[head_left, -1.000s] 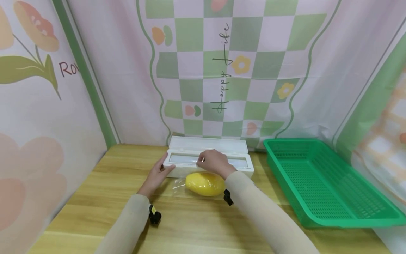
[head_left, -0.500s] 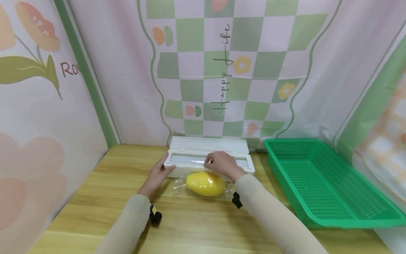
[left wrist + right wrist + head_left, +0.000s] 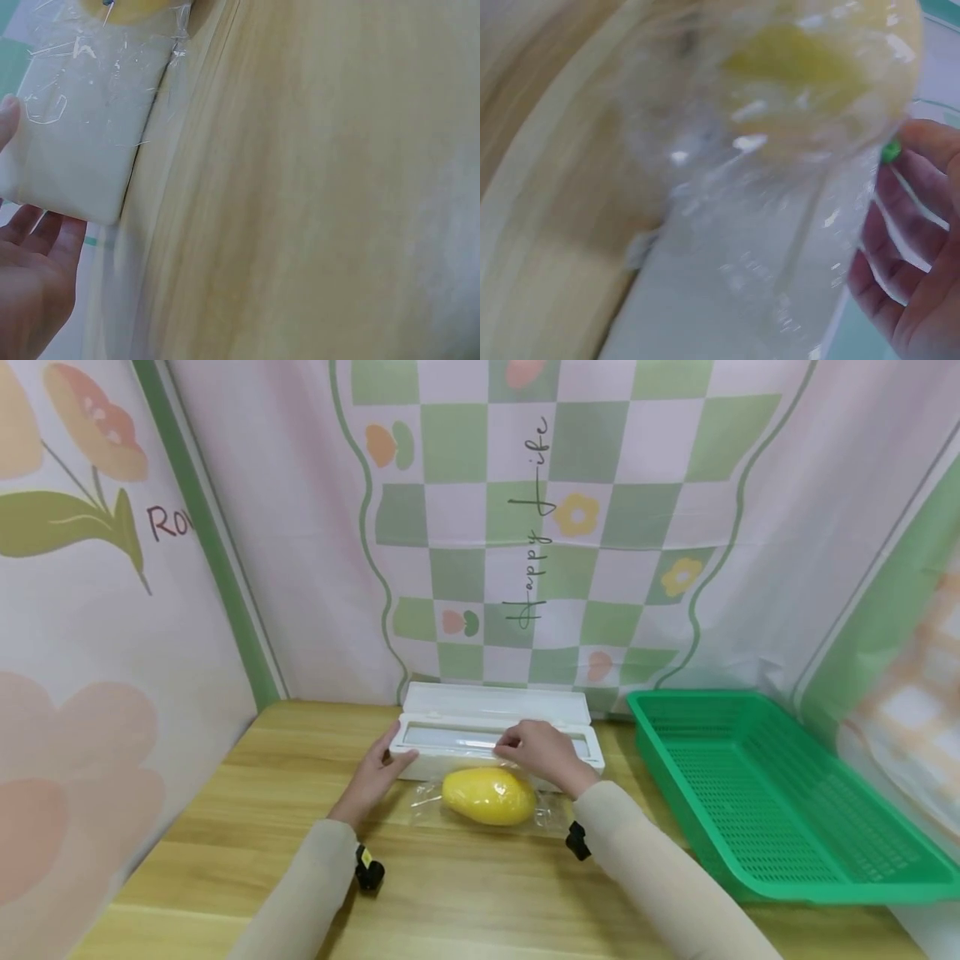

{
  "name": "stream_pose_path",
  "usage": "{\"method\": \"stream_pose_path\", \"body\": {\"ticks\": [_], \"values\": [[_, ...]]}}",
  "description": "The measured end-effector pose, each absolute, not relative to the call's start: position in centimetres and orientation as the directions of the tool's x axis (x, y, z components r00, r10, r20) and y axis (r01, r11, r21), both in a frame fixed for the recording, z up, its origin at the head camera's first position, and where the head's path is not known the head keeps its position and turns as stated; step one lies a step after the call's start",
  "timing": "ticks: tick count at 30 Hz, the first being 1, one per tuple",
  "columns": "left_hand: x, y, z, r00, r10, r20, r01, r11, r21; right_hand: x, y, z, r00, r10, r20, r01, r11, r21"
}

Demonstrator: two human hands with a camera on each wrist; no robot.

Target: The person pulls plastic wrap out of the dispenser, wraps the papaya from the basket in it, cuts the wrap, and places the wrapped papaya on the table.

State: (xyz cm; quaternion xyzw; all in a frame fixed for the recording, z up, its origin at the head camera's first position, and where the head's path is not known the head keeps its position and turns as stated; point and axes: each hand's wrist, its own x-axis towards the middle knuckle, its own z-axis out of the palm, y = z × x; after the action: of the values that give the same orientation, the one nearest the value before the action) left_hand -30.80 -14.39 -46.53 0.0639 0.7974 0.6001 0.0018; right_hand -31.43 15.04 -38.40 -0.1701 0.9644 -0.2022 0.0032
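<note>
A white cling film dispenser point(image 3: 435, 763) stands at the back of the table, its lid point(image 3: 495, 703) raised. My left hand point(image 3: 372, 777) holds its left end, thumb in front and fingers around the end. My right hand point(image 3: 542, 753) is over the front edge, right of the middle. In the right wrist view, its thumb and forefinger pinch a small green slide cutter point(image 3: 891, 150), mostly hidden. A yellow oval fruit point(image 3: 489, 796), mango-like, lies against the dispenser's front under clear cling film point(image 3: 551, 814). The film spreads out on both sides of it.
A green plastic basket point(image 3: 780, 810) stands on the right of the wooden table point(image 3: 465, 893). Patterned cloth point(image 3: 517, 527) hangs close behind the dispenser, and more cloth lines both sides.
My right hand has slid right along the dispenser's front edge. More of the film right of the fruit shows. The left hand keeps its hold, and the fruit has stayed put.
</note>
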Motion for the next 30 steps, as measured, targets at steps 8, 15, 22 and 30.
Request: {"method": "stream_pose_path", "body": {"ticks": [8, 15, 22, 30], "values": [[-31.0, -14.3, -46.8, -0.99, 0.118, 0.076, 0.105, 0.265, 0.959, -31.3, 17.5, -38.7, -0.938, -0.338, 0.076, -0.339, 0.847, -0.409], [-30.8, -14.6, -46.7, -0.992, 0.107, 0.064, 0.091, 0.279, 0.956, -31.3, 19.7, -38.6, -0.93, -0.354, 0.095, -0.362, 0.845, -0.394], [-30.6, -14.6, -46.5, -0.992, 0.106, 0.068, 0.096, 0.285, 0.954, -30.9, 21.1, -38.5, -0.925, -0.365, 0.109, -0.377, 0.832, -0.408], [-30.6, -14.5, -46.4, -0.992, 0.107, 0.069, 0.096, 0.272, 0.957, -30.9, 22.5, -38.6, -0.94, -0.332, 0.077, -0.334, 0.854, -0.4]]}}
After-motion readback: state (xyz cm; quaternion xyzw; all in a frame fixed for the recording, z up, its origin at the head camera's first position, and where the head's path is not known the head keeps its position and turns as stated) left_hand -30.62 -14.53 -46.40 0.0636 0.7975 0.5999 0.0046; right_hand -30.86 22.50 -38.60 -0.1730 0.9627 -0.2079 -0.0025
